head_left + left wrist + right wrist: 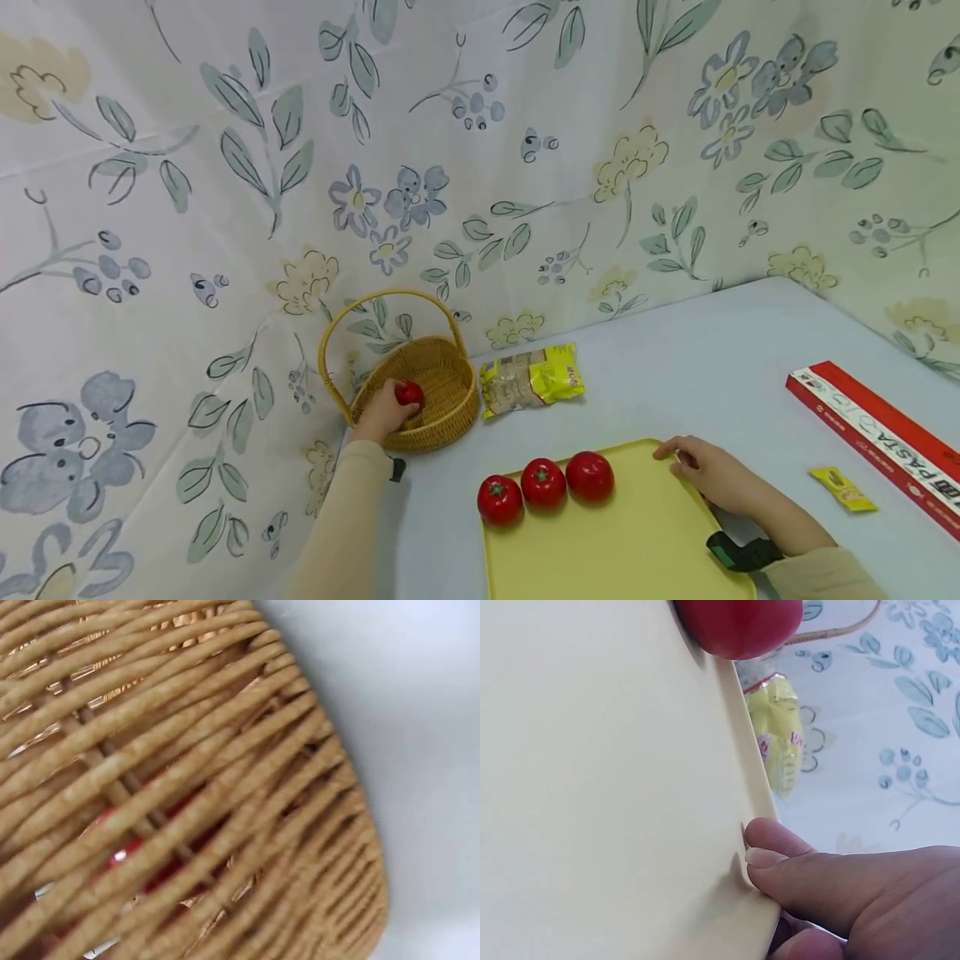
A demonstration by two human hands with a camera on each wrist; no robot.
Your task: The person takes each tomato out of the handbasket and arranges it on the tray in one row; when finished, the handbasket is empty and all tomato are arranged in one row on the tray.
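Reaching over the near left rim of the wicker basket [450, 429], my left hand [384, 410] grips a red tomato [410, 397] inside it. Through the weave of the basket wall [300, 802], the left wrist view shows parts of a red tomato [135, 855]. On the yellow tray [600, 550], three red tomatoes [544, 483] sit in a row along the far edge. My right hand [716, 475] pinches the tray's far right corner. In the right wrist view, the thumb lies over the rim of the tray [754, 765].
Right of the basket lies a yellow and clear food packet [531, 379]. A long red pasta box [885, 442] and a small yellow packet [842, 489] lie on the right side of the table. A floral curtain [480, 167] hangs behind the table. The basket's tall handle [390, 293] arches upward.
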